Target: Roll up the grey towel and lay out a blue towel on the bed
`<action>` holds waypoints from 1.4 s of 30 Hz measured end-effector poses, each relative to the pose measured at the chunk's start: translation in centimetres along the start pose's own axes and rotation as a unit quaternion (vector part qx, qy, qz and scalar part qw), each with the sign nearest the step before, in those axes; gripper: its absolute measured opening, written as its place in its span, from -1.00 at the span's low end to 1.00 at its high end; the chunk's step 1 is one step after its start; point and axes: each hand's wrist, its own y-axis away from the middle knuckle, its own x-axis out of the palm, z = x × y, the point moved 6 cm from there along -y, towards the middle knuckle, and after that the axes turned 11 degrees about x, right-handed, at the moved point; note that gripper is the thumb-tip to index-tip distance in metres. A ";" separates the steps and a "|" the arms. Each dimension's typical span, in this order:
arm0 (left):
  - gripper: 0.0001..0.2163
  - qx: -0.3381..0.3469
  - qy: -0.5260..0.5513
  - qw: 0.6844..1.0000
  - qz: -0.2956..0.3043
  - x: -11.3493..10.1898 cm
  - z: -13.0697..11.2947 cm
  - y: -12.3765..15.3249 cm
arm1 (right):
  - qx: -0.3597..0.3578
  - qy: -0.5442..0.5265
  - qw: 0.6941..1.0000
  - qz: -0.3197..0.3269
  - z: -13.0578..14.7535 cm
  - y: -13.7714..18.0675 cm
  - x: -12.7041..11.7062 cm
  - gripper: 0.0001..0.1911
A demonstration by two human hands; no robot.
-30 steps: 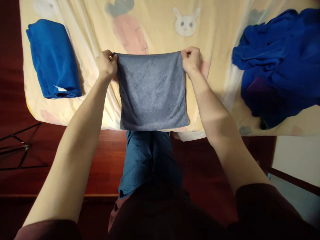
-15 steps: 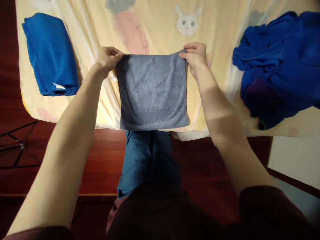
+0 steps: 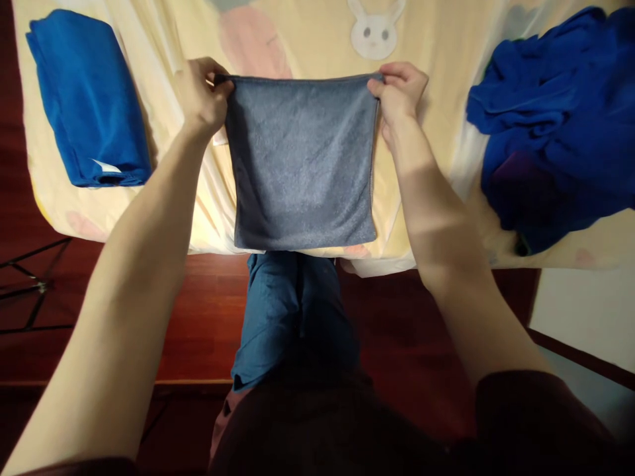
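From the grey cloth (image 3: 305, 165), a hand could pass towards twelve o'clock over the patterned sheet (image 3: 320, 36), between the left hand (image 3: 204, 98) at ten and right hand (image 3: 403, 92) at two. A crumpled blue pile (image 3: 560, 125) obstructs three; a folded blue cloth (image 3: 89, 99) (the narrower obstacle), nine.

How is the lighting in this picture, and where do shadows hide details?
Head view: yellow sheet brightly lit, grey cloth without strong glare; same view: shadow band across the right forearm; same view: the torso sinks into near-black, and lower folds of the blue heap are hard to see.
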 end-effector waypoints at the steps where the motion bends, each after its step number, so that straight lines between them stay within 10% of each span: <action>1: -0.61 -0.011 -0.014 1.000 -0.009 0.1 -0.4 0.5 | 0.015 0.037 0.999 -0.012 0.1 0.3 0.1 -0.65; 5: -0.45 0.062 -0.087 0.993 -0.048 1.1 -4.3 4.0 | -0.047 0.243 0.966 -0.075 2.5 4.9 1.5 -0.53; 8: -0.31 0.169 -0.081 0.982 0.025 4.4 -6.6 6.6 | -0.183 0.331 0.926 -0.003 3.8 10.2 4.9 -0.48; 14: -0.10 0.174 -0.062 0.981 0.058 9.1 -2.9 7.1 | -0.226 0.349 0.894 0.169 0.0 14.0 7.8 -0.36; 26: -0.08 0.098 -0.124 0.986 0.052 8.1 1.1 3.6 | -0.126 0.335 0.933 0.048 -2.6 5.2 4.2 -0.20; 35: -0.25 0.183 -0.009 0.975 0.122 9.7 -9.6 13.4 | -0.211 0.370 0.890 0.163 2.0 20.7 10.1 -0.35; 42: -0.32 0.121 -0.039 0.991 0.047 6.4 -4.8 18.4 | -0.185 0.417 0.880 0.134 -2.8 21.7 4.5 -0.29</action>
